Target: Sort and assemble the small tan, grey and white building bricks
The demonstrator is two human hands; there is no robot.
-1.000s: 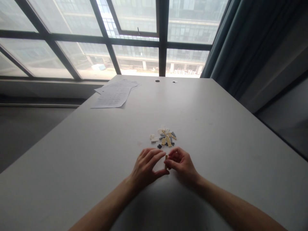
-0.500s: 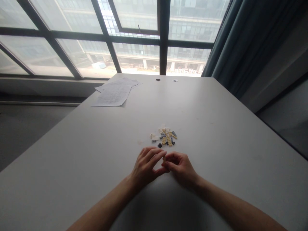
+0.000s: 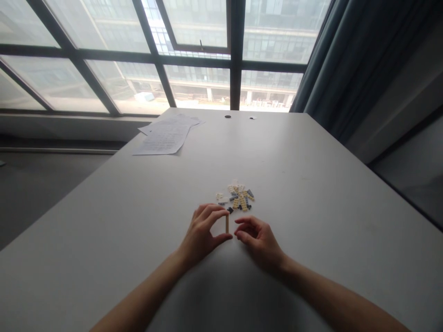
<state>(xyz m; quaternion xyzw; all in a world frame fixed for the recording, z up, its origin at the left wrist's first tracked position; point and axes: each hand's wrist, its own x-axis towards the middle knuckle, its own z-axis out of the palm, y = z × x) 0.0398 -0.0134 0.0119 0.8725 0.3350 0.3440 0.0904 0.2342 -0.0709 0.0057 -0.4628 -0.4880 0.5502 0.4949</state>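
Daylight comes through the dark-framed window (image 3: pixel 197 87) far beyond the brick pile (image 3: pixel 241 201), which lies on a pale table (image 3: pixel 328 184). From where I stand, a few printed sheets (image 3: pixel 161 138) rest beyond the pile and off to its left, and a blue-grey curtain (image 3: pixel 321 64) hangs far behind it to the right.

On the near side of the pile, slightly to its left, the person's left hand (image 3: pixel 204 226) grips a slim tan piece (image 3: pixel 227 223) by its ends, fingertips on top and thumb below, so that it stands upright. Nearer than the pile and a little to its right is the right hand (image 3: pixel 259 237), apart from the piece: its fingers are loosely curled, thumb and index finger parted, and nothing shows between them.

That end-to-end hold looks like the weak point. Squeezing too hard or off-centre could make the piece twist, spring out and skid into the pile, where other tan bricks would make it hard to pick out. If it is built of joined bricks, which I cannot tell from here, pressure might bow it apart. A black brick (image 3: pixel 230 210) at the pile's near edge appears just past the left fingertips; a careless knuckle could nudge it.
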